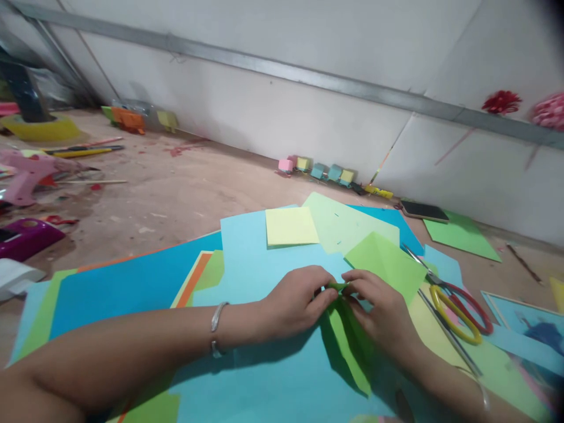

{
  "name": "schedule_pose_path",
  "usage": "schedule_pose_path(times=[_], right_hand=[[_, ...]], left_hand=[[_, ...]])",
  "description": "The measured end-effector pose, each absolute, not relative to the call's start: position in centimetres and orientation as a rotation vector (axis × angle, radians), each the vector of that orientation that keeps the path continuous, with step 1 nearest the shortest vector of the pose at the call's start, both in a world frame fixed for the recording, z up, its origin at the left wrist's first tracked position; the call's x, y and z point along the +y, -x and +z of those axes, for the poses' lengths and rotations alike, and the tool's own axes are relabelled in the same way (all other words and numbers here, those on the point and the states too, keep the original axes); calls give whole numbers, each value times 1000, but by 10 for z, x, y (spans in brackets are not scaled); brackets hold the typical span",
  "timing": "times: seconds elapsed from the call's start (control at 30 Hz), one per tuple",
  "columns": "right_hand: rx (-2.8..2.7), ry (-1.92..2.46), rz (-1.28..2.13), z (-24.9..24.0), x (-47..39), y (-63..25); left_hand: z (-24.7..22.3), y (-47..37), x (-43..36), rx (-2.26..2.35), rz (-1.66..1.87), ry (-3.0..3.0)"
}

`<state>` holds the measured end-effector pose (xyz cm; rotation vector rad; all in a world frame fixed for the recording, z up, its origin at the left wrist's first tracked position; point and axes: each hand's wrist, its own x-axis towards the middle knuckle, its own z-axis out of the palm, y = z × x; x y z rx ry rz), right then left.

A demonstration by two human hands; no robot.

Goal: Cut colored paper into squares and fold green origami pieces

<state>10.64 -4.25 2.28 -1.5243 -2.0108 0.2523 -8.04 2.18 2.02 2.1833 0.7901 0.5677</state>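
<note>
While both hands meet at the centre of the desk [185,194], the thing between them is a green paper strip [348,346], and it lies directly under and between the fingers, not off to either side. Its long axis runs from the pinched top end near the fingertips down and slightly right toward the person, tilting over the light blue sheet [264,264] beneath it. The left hand [296,301] comes in from the left, forearm stretched low across the paper, a metal bangle [217,329] on the wrist; its thumb and forefinger are pinched on the rolled or creased tip of the strip. The right hand [382,314] mirrors it from the right, fingers curled down, pinching the same tip from the other side, so the two sets of fingertips are touching or very nearly so. Neither hand is nearer: both sit right on it. Whether the tip is rolled or merely folded, I can't tell; it's too small. Just to the right of the right hand lie scissors [458,311] with yellow and red handles, near but untouched. A yellow square of paper [291,226] sits farther back, apart from the hands.
</note>
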Motion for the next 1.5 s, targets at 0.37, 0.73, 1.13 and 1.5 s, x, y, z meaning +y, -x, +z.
schedule_pose_path(times=[0.37,0.73,1.13,1.5], right_hand=[[-2057,1549,348,25,-39,-96],[-2130,1583,226,25,-44,-96],[-1706,1593,654,42,-22,-122],[-1495,1441,1247,33,-24,-113]], left_hand=[[28,78,13,891,467,-2344],[27,77,19,981,449,-2281],[33,80,28,891,769,-2195],[35,85,24,833,1022,-2317]])
